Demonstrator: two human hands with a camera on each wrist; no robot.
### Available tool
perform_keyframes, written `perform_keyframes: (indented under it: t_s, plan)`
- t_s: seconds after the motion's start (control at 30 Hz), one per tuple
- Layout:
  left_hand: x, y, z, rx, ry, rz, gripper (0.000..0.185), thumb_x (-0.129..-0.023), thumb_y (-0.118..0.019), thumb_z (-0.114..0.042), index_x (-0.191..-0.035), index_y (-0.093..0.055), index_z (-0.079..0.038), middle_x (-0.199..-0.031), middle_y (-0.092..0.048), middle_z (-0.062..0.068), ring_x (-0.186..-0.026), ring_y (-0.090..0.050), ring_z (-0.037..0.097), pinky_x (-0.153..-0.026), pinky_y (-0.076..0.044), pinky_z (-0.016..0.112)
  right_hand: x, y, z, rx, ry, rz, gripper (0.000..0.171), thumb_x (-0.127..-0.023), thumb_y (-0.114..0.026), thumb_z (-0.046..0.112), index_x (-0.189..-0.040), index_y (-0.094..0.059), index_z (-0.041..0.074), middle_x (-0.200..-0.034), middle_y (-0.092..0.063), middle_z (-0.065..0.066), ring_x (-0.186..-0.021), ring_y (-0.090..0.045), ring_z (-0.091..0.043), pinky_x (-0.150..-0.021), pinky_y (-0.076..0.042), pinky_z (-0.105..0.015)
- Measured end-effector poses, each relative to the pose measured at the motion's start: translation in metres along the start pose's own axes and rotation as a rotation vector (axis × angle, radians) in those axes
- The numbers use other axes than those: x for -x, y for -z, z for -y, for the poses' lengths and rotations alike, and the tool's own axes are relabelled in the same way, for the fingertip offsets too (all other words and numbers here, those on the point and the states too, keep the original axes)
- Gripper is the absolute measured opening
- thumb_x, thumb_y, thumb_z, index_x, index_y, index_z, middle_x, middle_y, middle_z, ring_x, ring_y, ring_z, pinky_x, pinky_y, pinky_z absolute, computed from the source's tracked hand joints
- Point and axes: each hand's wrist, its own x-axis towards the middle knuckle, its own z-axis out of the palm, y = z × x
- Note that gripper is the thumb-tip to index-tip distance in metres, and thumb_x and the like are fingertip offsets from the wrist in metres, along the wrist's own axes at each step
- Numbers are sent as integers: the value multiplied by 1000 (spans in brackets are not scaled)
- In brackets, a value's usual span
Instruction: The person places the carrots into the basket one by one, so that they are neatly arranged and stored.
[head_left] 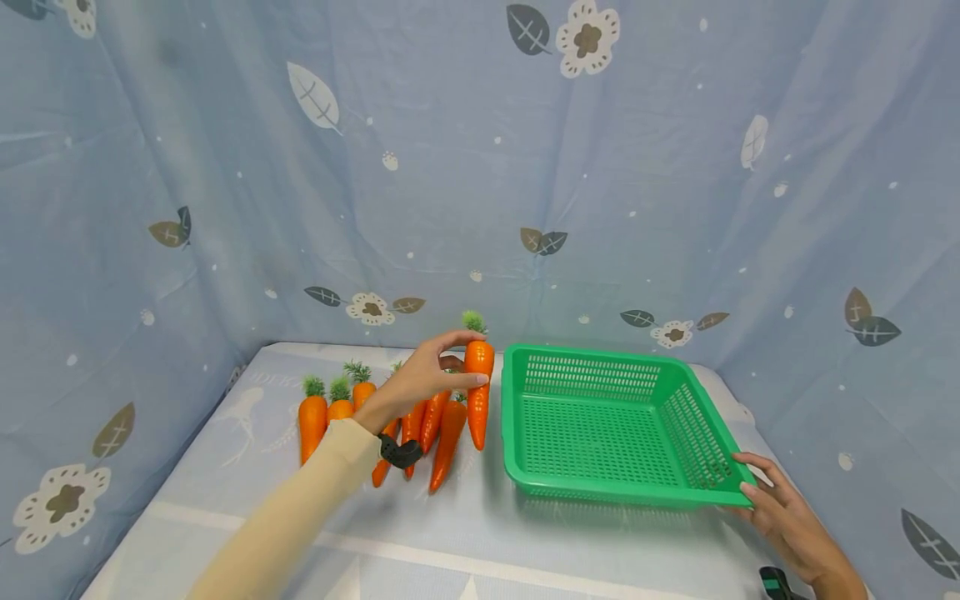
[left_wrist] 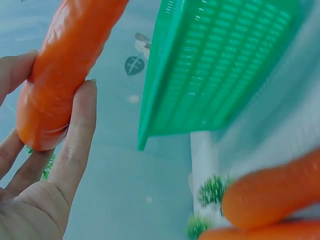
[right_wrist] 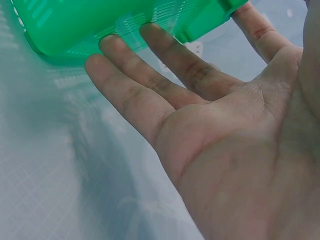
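A: Where is the carrot (head_left: 478,398)?

B: It hangs upright, tip down and green top up, lifted above the cloth (head_left: 450,533) just left of the basket (head_left: 619,417). The left hand (head_left: 420,379) pinches it near the top; in the left wrist view the thumb and fingers (left_wrist: 77,135) curl round its thick end.

A: And the right hand (head_left: 780,508)?

B: It sits at the basket's near right corner. Its fingers (right_wrist: 135,90) are straight and relaxed, the tips under the green rim, the thumb on top of the corner.

A: What lies around?

B: A pile of carrots (head_left: 375,417) lies on the cloth just left of the held 1, well over 5 of them, some partly hidden by the wrist. The basket stands on the cloth, nothing in it. A blue curtain (head_left: 480,167) printed with leaves and flowers closes in 3 sides.
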Motion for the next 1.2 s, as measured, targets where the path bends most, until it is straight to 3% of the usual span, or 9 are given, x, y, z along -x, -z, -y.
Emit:
perform_keyframes:
  t_s: [0.3, 0.73, 1.0, 1.2]
  plan:
    - [-23, -35, -1, 72, 17, 82, 63, -89, -84, -17, -145, -55, -24, -130, -64, 11, -102, -69, 33, -86, -60, 51, 1, -3, 1, 7, -11, -20, 48, -113, -28, 5, -156, -29, 24, -142, -45, 16, -117, -66, -16, -98, -56, -39]
    - [-59, -84, -10, 127, 50, 134, 59, -87, -85, -13, -139, -61, -24, -141, -55, 2, -100, -72, 30, -89, -59, 53, 1, -2, 1, 20, -16, -33, 47, -113, -29, 6, -156, -28, 24, -140, -45, 14, -115, -67, -14, -98, -56, -37]
    - [-86, -117, -16, 134, 38, 186, 63, -86, -85, -8, -143, -57, -11, -132, -56, 0, -95, -73, 28, -79, -63, 44, 3, 0, -1, 6, -13, -13, 48, -113, -27, 6, -156, -27, 26, -141, -44, 15, -115, -67, -16, -98, -56, -38]
    - [-105, -142, -18, 135, 72, 154, 59, -84, -87, -9, -137, -62, -15, -127, -58, -2, -92, -73, 25, -76, -63, 42, 0, -1, -1, 18, -23, -27, 47, -113, -28, 7, -156, -27, 26, -140, -44, 17, -117, -66, -14, -98, -56, -38]
